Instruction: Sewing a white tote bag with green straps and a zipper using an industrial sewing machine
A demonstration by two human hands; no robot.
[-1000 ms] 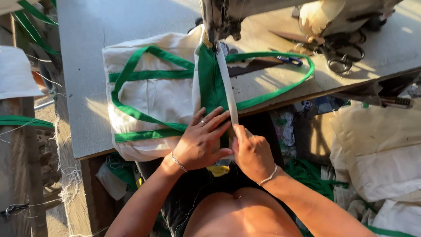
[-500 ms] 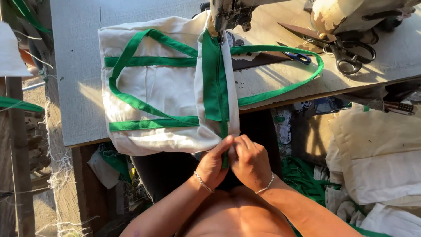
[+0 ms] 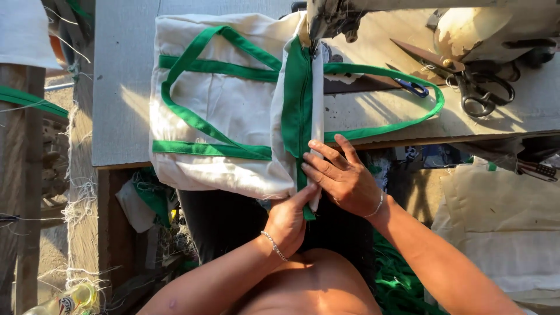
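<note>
- The sewing machine (image 3: 350, 14) is cut off by the far edge; its needle is hidden behind the head.
- The left hand (image 3: 286, 221) has its fingertips tucked under the green strip (image 3: 297, 99), out of sight.
- The large scissors (image 3: 466, 79) lie partly under a pale cloth bundle (image 3: 484, 29).
- A bottle (image 3: 70, 300) at the near left corner is cut off and blurred.
- The right hand (image 3: 341, 178) hides the cloth beneath it.

bag (image 3: 233, 111): cream, plain | trim (image 3: 298, 99): green | scissors (image 3: 481, 87): seemingly black
</note>
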